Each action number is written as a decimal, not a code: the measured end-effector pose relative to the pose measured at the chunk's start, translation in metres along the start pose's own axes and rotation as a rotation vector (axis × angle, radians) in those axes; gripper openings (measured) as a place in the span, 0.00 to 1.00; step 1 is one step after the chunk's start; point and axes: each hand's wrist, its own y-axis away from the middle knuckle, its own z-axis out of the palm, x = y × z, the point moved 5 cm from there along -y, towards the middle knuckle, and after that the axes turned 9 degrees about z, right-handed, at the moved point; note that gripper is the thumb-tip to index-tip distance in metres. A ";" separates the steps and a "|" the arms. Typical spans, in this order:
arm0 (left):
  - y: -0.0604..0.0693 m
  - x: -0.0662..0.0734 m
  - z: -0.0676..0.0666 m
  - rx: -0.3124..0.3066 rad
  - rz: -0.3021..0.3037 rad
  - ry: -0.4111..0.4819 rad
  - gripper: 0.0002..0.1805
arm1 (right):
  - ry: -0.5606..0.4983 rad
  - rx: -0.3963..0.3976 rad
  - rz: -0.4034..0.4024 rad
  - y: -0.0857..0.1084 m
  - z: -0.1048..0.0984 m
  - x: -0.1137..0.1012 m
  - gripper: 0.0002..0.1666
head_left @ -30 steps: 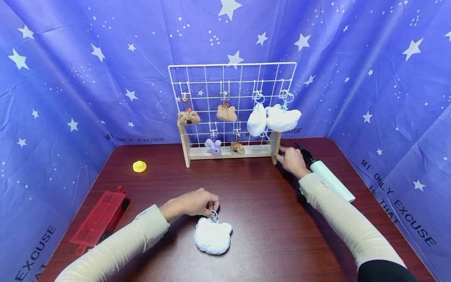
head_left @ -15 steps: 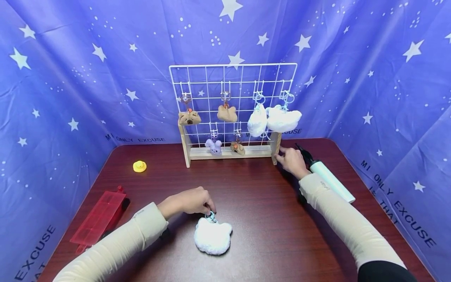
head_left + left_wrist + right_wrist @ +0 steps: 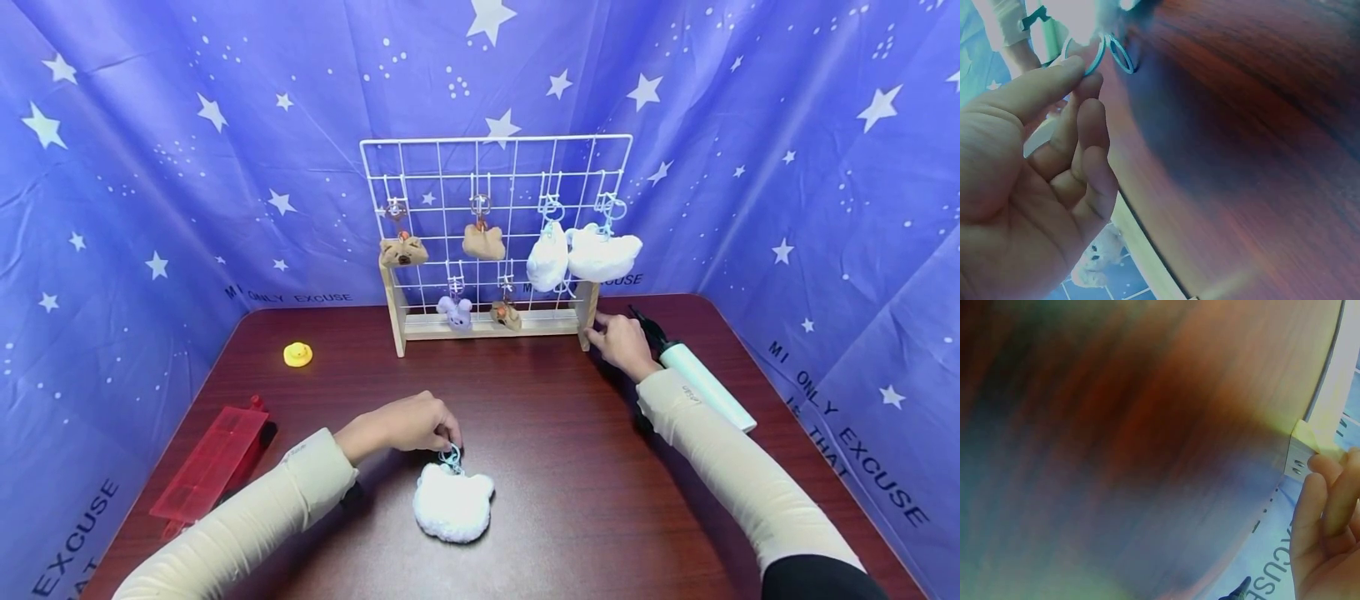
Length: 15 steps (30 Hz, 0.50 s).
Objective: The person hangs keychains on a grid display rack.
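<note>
In the head view a white plush keychain [image 3: 453,504], shaped like an eared animal head, lies flat on the dark red table [image 3: 525,408]. My left hand [image 3: 408,423] pinches its light blue ring [image 3: 1095,61] between thumb and fingertips. Further back stands a white wire grid rack [image 3: 495,137] on wooden feet. My right hand [image 3: 624,342] grips the rack's right wooden leg [image 3: 587,312] low down. Two white plush keychains [image 3: 602,252] hang close together at the rack's right. Brown plush keychains [image 3: 483,241] and a purple one [image 3: 454,312] hang on other hooks.
A red compartment box [image 3: 210,462] lies at the left edge, with a yellow rubber duck [image 3: 297,354] behind it. Beside the right forearm lies a pale green cylinder [image 3: 705,383] with a black end. Blue star-patterned curtain [image 3: 300,125] surrounds the table on three sides.
My left fingers have shifted slightly on the ring, which has tilted up a little. The plush stays in place on the table. My right hand has not moved.
</note>
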 end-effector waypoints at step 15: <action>-0.007 0.008 -0.015 0.117 0.080 0.002 0.06 | 0.003 -0.009 0.007 0.001 -0.001 -0.001 0.29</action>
